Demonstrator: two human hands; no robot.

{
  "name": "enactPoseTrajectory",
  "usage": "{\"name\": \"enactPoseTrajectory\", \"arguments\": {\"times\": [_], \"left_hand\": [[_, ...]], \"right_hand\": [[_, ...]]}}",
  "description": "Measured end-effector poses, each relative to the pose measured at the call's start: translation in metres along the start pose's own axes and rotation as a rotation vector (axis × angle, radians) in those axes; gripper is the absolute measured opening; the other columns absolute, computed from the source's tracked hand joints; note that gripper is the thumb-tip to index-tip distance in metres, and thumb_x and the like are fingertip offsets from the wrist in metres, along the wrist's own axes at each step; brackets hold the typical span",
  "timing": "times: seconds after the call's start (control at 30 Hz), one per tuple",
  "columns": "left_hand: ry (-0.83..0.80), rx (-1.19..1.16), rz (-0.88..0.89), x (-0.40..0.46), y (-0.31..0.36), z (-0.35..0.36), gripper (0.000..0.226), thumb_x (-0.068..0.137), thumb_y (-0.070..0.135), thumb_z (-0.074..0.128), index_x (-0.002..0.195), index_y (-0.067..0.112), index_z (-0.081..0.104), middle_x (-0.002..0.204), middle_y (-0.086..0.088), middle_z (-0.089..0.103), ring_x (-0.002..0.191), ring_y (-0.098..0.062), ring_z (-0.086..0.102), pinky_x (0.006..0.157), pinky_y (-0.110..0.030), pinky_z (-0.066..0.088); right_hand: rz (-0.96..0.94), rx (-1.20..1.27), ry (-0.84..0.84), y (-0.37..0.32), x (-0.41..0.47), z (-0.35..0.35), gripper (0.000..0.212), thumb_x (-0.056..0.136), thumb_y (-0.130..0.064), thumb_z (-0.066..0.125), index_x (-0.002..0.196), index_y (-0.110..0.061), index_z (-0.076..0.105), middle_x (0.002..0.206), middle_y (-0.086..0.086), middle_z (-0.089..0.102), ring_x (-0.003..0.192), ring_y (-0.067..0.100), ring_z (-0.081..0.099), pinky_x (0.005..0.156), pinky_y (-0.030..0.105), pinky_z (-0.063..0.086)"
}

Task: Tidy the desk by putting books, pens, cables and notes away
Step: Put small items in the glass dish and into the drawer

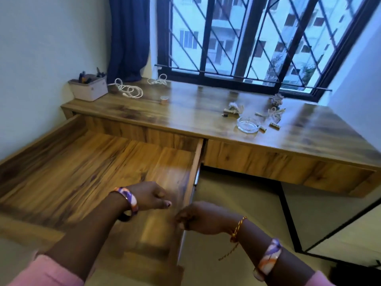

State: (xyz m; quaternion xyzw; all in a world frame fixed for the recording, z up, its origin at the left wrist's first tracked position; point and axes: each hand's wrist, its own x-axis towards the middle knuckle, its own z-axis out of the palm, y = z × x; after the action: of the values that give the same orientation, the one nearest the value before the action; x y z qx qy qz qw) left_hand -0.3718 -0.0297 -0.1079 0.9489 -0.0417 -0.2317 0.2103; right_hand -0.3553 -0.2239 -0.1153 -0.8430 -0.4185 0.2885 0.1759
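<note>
Both my hands hold nothing, left hand (151, 196) loose-fingered over the wide open wooden drawer (86, 168), right hand (198, 218) curled at its side rail, while the white coiled cable (128, 90) lies on the long wooden desk (206, 112) near the grey pen box (88, 89).

**Wooden desk under the window**

The desk (185, 112) carries a grey box (88, 88) at its far left corner, with a white cable (128, 90) beside it and a second coil (158, 80) nearer the window. A small spool (164, 99) sits alone. On the right lie a glass ashtray (248, 124) and crumpled scraps (234, 109).
</note>
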Motion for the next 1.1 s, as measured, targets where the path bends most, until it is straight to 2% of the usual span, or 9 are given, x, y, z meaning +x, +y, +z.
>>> {"name": "enactPoseTrajectory", "arguments": {"times": [0.1,0.27,0.37,0.43,0.57,0.73,0.83,0.93,1.1], "left_hand": [[0.038,0.012,0.065,0.058,0.057,-0.017,0.024,0.092,0.032,0.053,0.107,0.018,0.066,0.099,0.002,0.067,0.070,0.003,0.050,0.055,-0.002,0.035],[0.092,0.003,0.096,0.151,0.118,-0.026,0.024,0.089,0.032,0.058,0.109,0.022,0.067,0.105,0.006,0.067,0.095,-0.005,0.059,0.083,-0.018,0.044],[0.170,0.011,0.109,0.188,0.135,-0.028,0.020,0.087,0.033,0.061,0.103,0.025,0.069,0.100,0.007,0.068,0.096,-0.008,0.063,0.086,-0.025,0.050],[0.287,0.005,0.078,0.211,0.142,-0.039,0.017,0.085,0.032,0.063,0.097,0.024,0.071,0.098,0.004,0.071,0.093,-0.012,0.065,0.084,-0.027,0.051],[0.421,-0.118,0.118,0.259,0.152,-0.069,0.010,0.082,0.020,0.067,0.090,0.019,0.073,0.093,-0.002,0.072,0.088,-0.015,0.066,0.086,-0.033,0.051],[0.515,-0.120,0.247,0.351,0.174,-0.111,0.007,0.081,0.019,0.068,0.084,0.017,0.074,0.069,0.011,0.063,0.066,0.001,0.057,0.067,-0.016,0.045],[0.489,-0.081,0.359,0.408,0.198,-0.142,0.006,0.081,0.018,0.068,0.084,0.016,0.073,0.060,0.018,0.052,0.057,0.007,0.045,0.062,-0.018,0.037],[0.364,-0.020,0.426,0.456,0.215,-0.162,0.012,0.084,0.021,0.064,0.092,0.016,0.072,0.076,0.008,0.064,0.067,-0.003,0.055,0.073,-0.019,0.043],[0.138,0.180,0.444,0.513,0.240,-0.156,0.029,0.081,0.035,0.066,0.108,0.023,0.067,0.109,0.005,0.067,0.096,-0.010,0.059,0.085,-0.021,0.041]], "right_hand": [[0.093,-0.080,0.099,0.064,-0.019,-0.050,0.029,0.092,-0.013,0.051,0.119,-0.015,0.062,0.121,0.005,0.063,0.111,0.018,0.057,0.094,0.027,0.044],[0.239,-0.045,0.304,0.175,-0.051,-0.115,0.013,0.086,-0.009,0.056,0.090,-0.007,0.068,0.087,0.001,0.066,0.085,0.013,0.059,0.073,0.021,0.043],[0.275,0.111,0.460,0.224,-0.058,-0.140,0.024,0.083,-0.006,0.058,0.071,-0.025,0.064,0.081,-0.005,0.067,0.076,-0.006,0.059,0.073,0.019,0.045],[0.306,0.189,0.550,0.254,-0.054,-0.155,0.021,0.083,-0.004,0.058,0.082,-0.022,0.069,0.080,-0.010,0.066,0.070,-0.012,0.055,0.074,0.017,0.046],[0.413,0.079,0.772,0.303,-0.033,-0.188,0.028,0.084,-0.014,0.061,0.112,-0.016,0.066,0.116,0.001,0.065,0.109,0.014,0.058,0.098,0.025,0.042],[0.460,-0.081,0.788,0.350,0.007,-0.235,0.037,0.082,-0.019,0.063,0.119,-0.017,0.060,0.125,0.004,0.060,0.118,0.020,0.052,0.097,0.027,0.039],[0.454,-0.208,0.705,0.375,0.028,-0.269,0.039,0.082,-0.030,0.056,0.118,-0.017,0.061,0.120,0.004,0.062,0.114,0.023,0.054,0.094,0.031,0.041],[0.429,-0.339,0.573,0.391,0.041,-0.292,0.043,0.080,-0.042,0.037,0.092,-0.017,0.070,0.094,0.009,0.070,0.093,0.029,0.062,0.077,0.035,0.044],[0.492,-0.225,0.689,0.416,0.044,-0.303,0.026,0.071,-0.028,0.056,0.090,-0.024,0.074,0.097,-0.001,0.071,0.091,0.022,0.064,0.082,0.036,0.049]]}}
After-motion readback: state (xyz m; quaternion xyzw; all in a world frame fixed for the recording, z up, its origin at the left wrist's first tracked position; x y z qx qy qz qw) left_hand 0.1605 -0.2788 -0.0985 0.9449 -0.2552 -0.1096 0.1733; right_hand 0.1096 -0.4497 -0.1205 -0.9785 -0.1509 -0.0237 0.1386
